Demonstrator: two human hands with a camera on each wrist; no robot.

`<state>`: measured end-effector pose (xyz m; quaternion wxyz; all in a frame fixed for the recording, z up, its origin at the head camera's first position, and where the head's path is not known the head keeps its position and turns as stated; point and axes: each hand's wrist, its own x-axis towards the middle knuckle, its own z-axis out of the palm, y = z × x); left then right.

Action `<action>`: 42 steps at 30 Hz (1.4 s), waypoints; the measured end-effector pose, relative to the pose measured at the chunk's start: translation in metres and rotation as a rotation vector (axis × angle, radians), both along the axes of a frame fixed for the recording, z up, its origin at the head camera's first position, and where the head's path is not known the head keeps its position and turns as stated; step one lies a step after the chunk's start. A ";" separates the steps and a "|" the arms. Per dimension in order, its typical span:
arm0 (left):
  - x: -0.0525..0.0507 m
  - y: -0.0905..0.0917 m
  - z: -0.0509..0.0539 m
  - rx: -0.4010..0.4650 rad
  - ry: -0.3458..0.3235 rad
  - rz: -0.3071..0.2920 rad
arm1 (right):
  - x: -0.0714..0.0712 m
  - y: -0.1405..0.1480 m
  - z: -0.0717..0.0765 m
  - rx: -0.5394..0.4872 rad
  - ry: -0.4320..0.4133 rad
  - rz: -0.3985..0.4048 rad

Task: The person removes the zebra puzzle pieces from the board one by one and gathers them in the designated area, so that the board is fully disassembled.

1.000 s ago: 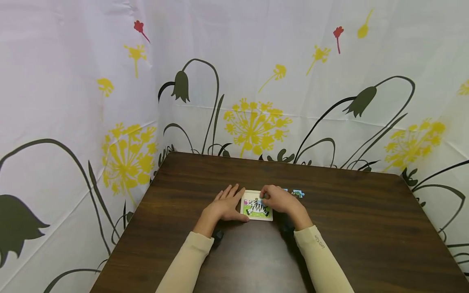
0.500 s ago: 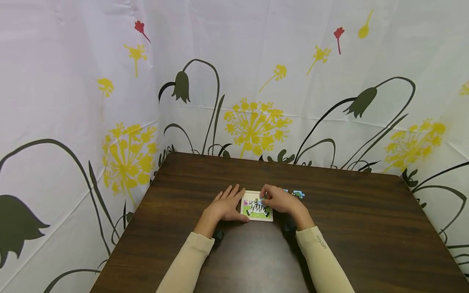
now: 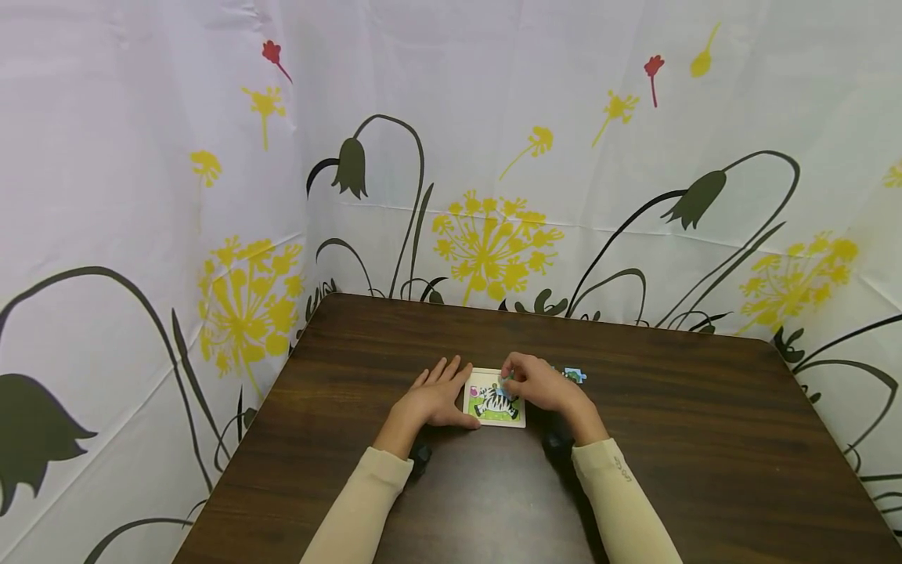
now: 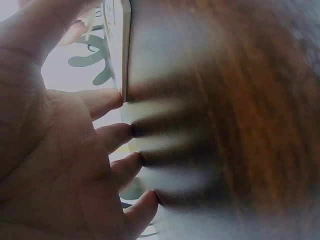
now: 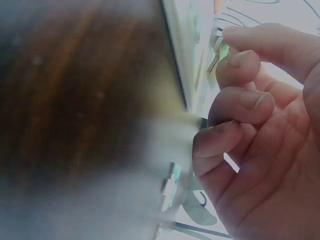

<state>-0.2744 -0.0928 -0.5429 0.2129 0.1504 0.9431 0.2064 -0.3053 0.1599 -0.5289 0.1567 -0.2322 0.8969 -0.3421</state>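
Possibly, the puzzle piece is risking a misfit, because my right grip is covering the far right corner of the puzzle tray. It is pinching the piece; my left grip is lying spread, touching the tray, which is sitting nearer the surface's far left corner than its far right.
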 end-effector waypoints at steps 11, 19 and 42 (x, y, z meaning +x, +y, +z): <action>-0.001 0.000 -0.002 0.000 0.003 -0.004 | -0.002 0.032 0.019 -0.086 0.073 -0.038; -0.001 -0.001 -0.004 0.007 0.006 -0.004 | -0.004 0.059 0.023 -0.140 0.121 -0.117; -0.001 0.000 -0.003 0.017 0.005 0.002 | 0.004 0.134 0.023 0.089 0.098 -0.249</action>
